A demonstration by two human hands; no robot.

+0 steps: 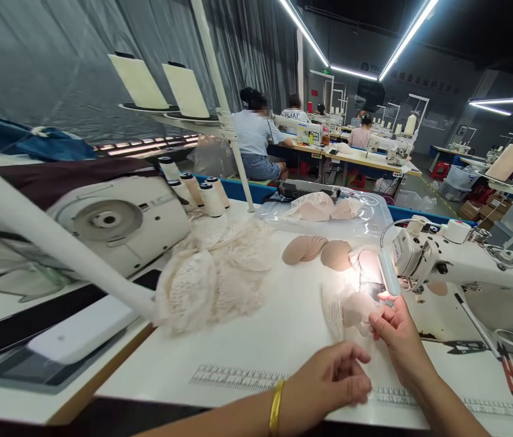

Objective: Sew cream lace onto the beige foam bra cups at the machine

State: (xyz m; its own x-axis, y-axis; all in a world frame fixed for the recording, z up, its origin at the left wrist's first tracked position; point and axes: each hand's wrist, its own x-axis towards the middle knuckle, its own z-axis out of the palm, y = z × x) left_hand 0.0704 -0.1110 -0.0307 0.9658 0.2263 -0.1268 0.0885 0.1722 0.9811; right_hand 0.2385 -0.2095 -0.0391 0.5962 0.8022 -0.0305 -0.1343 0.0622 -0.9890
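Fabric (357, 311), pale pink with lace along its left side, lies on the white table (170, 371) in the glow of a small lamp (389, 274); the right hand (397, 331) has its near edge pinched between thumb and fingers, the fingertips just below the lamp's lower end; the left hand (329, 382) (a gold bracelet (276, 408) circles its wrist) is over the table near the front edge, fingers loosely curled with nothing seen in them, apart from the fabric; a printed ruler (238, 377) runs along the table's front and passes behind the left hand; right of the lamp stands a white sewing machine (456, 252), with black snips (466, 347) and a red-handled tool (511, 375) lying in front of it; beyond the fabric rest a fanned stack of beige cups (302, 250) and, farther back, a clear plastic tray (277, 215) bearing lace-trimmed pieces (315, 206); cream lace (215, 282) is heaped to the left, near some thread cones (213, 201); in the background a person in a light shirt (253, 136) sits by another table
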